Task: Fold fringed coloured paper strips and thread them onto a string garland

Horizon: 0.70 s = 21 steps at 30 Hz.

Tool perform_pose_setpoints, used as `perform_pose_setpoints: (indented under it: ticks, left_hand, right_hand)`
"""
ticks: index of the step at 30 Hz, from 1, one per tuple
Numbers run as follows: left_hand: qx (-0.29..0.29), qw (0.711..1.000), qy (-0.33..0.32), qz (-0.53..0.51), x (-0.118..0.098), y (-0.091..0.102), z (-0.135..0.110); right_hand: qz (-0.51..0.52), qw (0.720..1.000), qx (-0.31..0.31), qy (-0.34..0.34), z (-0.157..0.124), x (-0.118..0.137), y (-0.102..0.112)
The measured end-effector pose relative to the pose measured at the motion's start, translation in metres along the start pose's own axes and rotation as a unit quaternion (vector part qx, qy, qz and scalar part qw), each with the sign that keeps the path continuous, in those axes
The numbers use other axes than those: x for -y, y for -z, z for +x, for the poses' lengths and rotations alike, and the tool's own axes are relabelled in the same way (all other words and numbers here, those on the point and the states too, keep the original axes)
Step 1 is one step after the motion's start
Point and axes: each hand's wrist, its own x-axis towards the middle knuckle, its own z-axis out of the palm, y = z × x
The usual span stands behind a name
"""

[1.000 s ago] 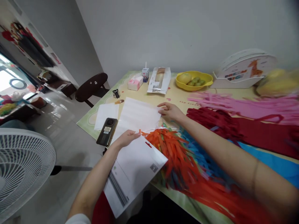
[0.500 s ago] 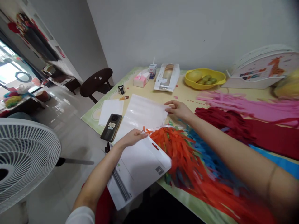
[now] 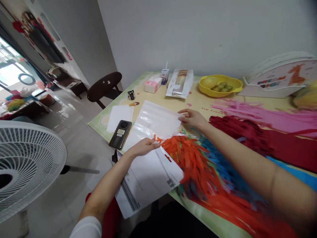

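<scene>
Far left: your fan (image 3: 29,165), white, cut off by the frame. Next, a dark chair (image 3: 105,86) beyond the table (image 3: 142,96).

Table's left end: a white paper (image 3: 120,117) lies flat, your phone (image 3: 120,135) overlapping its lower edge, lens side up. A small black figure (image 3: 131,95) sits behind them.

Your left hand (image 3: 143,147): closed, thumb on top, pinching the upper edge of the printed packet (image 3: 151,175). The packet tilts down past the table's near edge, red-rimmed slot to the right. A stray orange end pokes up beside your fingertips; cannot tell whether you grip that too.

Beyond, a glossy white sheet (image 3: 158,119) lies between your hands. Behind it, left to right: tissue pack (image 3: 152,85), drink carton with straw (image 3: 165,76), windowed bread bag (image 3: 179,84).

Your right hand (image 3: 192,119): thumb and fingers nearly together at the sheet's right corner. Cannot tell if they pinch it.

Below that wrist, orange strips (image 3: 190,155) spread rightward from the packet's edge, blue strips (image 3: 218,165) beside them. Farther right: yellow fruit bowl (image 3: 215,92), dark red strips (image 3: 237,132), pink strips (image 3: 269,115), giraffe-printed rack (image 3: 267,91).
</scene>
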Motion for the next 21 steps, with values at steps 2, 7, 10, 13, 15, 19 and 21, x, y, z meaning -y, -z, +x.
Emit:
perform_pose_setpoints:
  ticks: [2, 7, 10, 13, 15, 19, 21]
  left_hand:
    - [0.001, 1.0, -0.005, 0.003, 0.001, -0.001, 0.001]
    - [0.002, 1.0, -0.014, 0.012, 0.005, -0.002, 0.003]
    - [0.002, 1.0, -0.013, 0.02, 0.004, -0.002, 0.002]
    - [0.001, 1.0, -0.014, 0.022, 0.003, -0.002, 0.001]
    - [-0.002, 1.0, -0.016, 0.018, 0.003, -0.002, 0.002]
    - [0.0, 1.0, -0.019, 0.008, 0.006, -0.002, 0.003]
    - [0.004, 1.0, -0.019, 0.002, 0.007, -0.002, 0.003]
  right_hand:
    - [-0.067, 0.998, -0.01, 0.015, 0.0, 0.005, 0.001]
    - [-0.207, 0.971, -0.006, 0.119, 0.009, 0.04, -0.021]
    - [-0.248, 0.948, 0.071, 0.185, 0.012, 0.064, -0.056]
    - [-0.282, 0.925, 0.125, 0.22, 0.011, 0.076, -0.088]
    - [-0.304, 0.915, 0.137, 0.228, 0.009, 0.076, -0.098]
    - [-0.333, 0.902, 0.146, 0.233, 0.008, 0.071, -0.101]
    - [-0.337, 0.9, 0.147, 0.234, 0.01, 0.069, -0.099]
